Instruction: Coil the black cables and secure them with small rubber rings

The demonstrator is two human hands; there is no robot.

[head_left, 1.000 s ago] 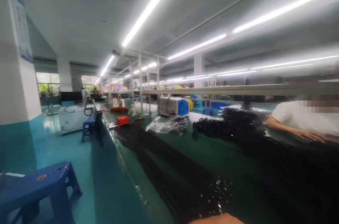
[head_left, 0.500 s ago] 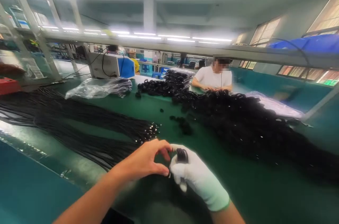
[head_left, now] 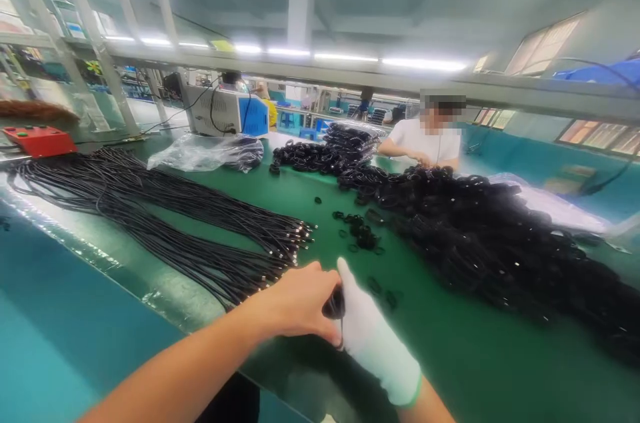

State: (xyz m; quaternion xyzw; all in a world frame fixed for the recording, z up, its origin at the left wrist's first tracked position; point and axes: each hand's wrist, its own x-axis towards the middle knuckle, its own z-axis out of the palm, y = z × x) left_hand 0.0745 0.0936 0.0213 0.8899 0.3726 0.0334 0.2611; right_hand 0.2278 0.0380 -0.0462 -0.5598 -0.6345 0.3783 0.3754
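Note:
A small coil of black cable [head_left: 334, 304] sits between my two hands, partly hidden by them. My bare left hand [head_left: 300, 300] grips it from the left, with the thumb below and the fingers curled over the top. Pressed against the coil's other side is my right hand [head_left: 375, 336], in a white glove; one gloved fingertip points up and its other fingers are mostly out of sight. Just beyond my left hand lie long straight black cables [head_left: 200, 216] with shiny metal plug ends. Several small black rings [head_left: 364, 233] lie loose past my hands.
A large heap of coiled black cables [head_left: 475, 230] covers the right side of the green table [head_left: 320, 216]. Further back are a clear plastic bag [head_left: 200, 153], a blue-and-white machine [head_left: 230, 113] and a red box [head_left: 43, 141]. A person [head_left: 430, 140] sits across, behind the heap.
My left hand has moved right and closed around the coil, which the gloved right hand held in its fingers before. The right hand has turned, its back now towards me. The view has shifted slightly.

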